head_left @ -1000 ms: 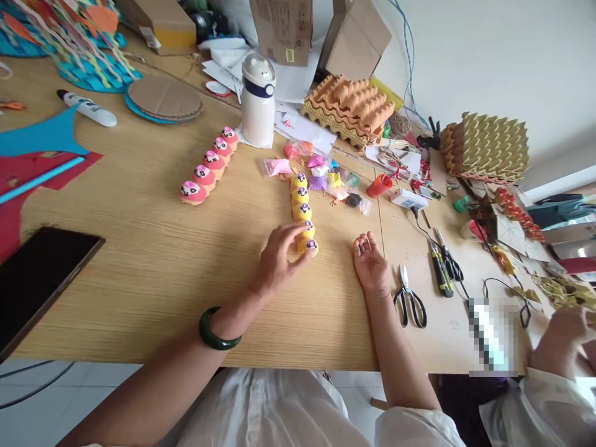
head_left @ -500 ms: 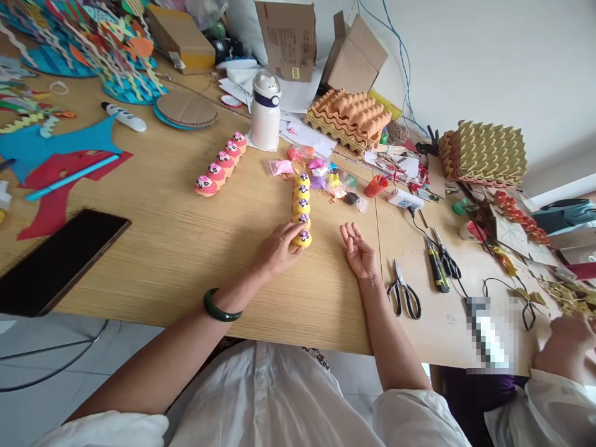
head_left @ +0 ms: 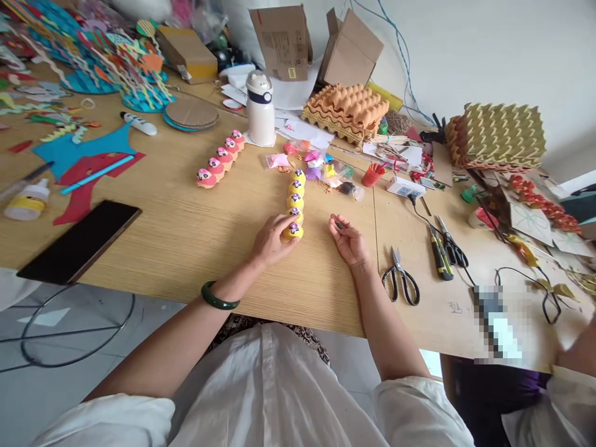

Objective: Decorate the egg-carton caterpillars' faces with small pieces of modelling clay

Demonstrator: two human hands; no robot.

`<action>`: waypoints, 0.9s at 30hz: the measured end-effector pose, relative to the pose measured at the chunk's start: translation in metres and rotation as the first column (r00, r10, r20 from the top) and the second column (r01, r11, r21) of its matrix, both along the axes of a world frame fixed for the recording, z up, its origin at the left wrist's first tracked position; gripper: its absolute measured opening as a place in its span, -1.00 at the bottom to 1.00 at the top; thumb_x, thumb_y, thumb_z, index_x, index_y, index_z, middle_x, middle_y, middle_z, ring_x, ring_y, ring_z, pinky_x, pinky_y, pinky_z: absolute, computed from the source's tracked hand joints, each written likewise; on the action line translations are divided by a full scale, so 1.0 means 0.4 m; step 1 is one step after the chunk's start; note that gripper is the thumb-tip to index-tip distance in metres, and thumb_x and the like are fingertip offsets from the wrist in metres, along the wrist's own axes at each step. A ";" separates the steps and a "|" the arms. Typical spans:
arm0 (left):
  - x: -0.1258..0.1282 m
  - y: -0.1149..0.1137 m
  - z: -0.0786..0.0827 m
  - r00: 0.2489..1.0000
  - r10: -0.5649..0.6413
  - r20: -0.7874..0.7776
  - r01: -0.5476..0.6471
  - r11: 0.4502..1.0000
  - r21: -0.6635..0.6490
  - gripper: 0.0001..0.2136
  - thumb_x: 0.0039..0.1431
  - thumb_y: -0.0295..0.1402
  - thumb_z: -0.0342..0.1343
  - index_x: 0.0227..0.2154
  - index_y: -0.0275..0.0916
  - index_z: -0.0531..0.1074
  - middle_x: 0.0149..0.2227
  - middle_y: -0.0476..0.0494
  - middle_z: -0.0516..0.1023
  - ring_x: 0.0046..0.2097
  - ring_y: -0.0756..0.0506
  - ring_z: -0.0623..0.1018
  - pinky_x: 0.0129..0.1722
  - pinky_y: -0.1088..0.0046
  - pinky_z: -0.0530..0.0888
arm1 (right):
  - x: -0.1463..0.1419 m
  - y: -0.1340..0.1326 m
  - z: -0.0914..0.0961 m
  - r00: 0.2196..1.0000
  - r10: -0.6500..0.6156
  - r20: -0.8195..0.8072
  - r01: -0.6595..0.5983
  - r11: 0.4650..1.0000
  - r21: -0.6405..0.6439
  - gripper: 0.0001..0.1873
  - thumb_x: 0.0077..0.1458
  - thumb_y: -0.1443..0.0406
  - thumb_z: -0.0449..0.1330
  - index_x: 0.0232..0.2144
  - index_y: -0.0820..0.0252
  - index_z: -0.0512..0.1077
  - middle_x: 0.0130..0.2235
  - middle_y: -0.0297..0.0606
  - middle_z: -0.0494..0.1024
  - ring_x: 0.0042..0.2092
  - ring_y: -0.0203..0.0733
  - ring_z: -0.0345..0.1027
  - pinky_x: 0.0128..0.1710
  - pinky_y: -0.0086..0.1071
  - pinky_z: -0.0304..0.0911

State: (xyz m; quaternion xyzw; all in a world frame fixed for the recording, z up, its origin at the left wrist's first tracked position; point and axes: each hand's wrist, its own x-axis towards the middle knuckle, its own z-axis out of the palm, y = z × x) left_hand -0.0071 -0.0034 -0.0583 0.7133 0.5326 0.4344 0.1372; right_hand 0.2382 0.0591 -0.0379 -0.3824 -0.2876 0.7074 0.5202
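A strip of egg-carton cups painted yellow (head_left: 297, 200), with small purple and black faces on the bumps, lies lengthwise before me. My left hand (head_left: 274, 241) grips its near end, thumb and fingers around the last cups. To the right, my right hand (head_left: 349, 241) is turned palm up with its fingers curled. A small dark piece (head_left: 339, 226), perhaps clay, shows at those fingertips. Farther left lies a similar pink strip (head_left: 220, 159) with faces on its bumps. Small bags of coloured clay (head_left: 321, 169) sit past the yellow strip.
Black-handled scissors (head_left: 400, 278) and a utility knife (head_left: 441, 256) lie right of my hand. A white bottle (head_left: 261, 112), stacked egg trays (head_left: 344, 112) and a power strip (head_left: 406, 187) stand farther back. A tablet (head_left: 81, 242) lies left. Another person's arm (head_left: 580, 351) is at far right.
The view has shifted slightly. My right hand's fingers have curled differently, and a small dark piece now shows at their tips. My left hand stays on the yellow strip.
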 end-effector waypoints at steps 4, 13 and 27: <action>-0.018 -0.038 0.016 1.000 -0.010 -0.002 0.010 0.999 0.036 -0.54 0.32 -0.28 0.20 0.25 -0.22 0.49 0.15 -0.27 0.61 0.16 -0.21 0.58 0.22 0.22 0.56 | 0.006 0.004 -0.001 1.000 0.004 0.018 -0.004 1.000 -0.007 -0.75 0.05 0.54 0.23 -0.31 0.16 0.60 -0.17 -0.26 0.78 -0.15 -0.28 0.70 0.00 -0.38 0.66; -0.251 -0.132 0.031 0.973 0.081 -0.217 -0.065 0.995 0.080 -0.58 0.44 -0.26 0.10 0.29 -0.16 0.47 0.19 -0.27 0.59 0.19 -0.22 0.57 0.27 0.21 0.53 | -0.001 -0.006 0.027 0.998 0.066 -0.007 -0.066 0.997 -0.030 -0.85 0.20 0.46 0.23 -0.30 0.28 0.64 -0.28 -0.18 0.78 -0.39 -0.33 0.66 -0.32 -0.54 0.63; -0.429 0.034 0.040 0.942 0.116 -0.316 -0.131 0.991 -0.028 -0.43 0.36 -0.21 -0.01 0.34 -0.35 0.41 0.29 -0.39 0.48 0.32 -0.29 0.49 0.40 0.12 0.43 | -0.001 -0.013 0.029 0.991 0.129 0.036 -0.131 0.991 0.041 -0.93 0.14 0.39 0.37 -0.28 0.29 0.65 -0.28 -0.17 0.76 -0.40 -0.29 0.65 -0.35 -0.48 0.65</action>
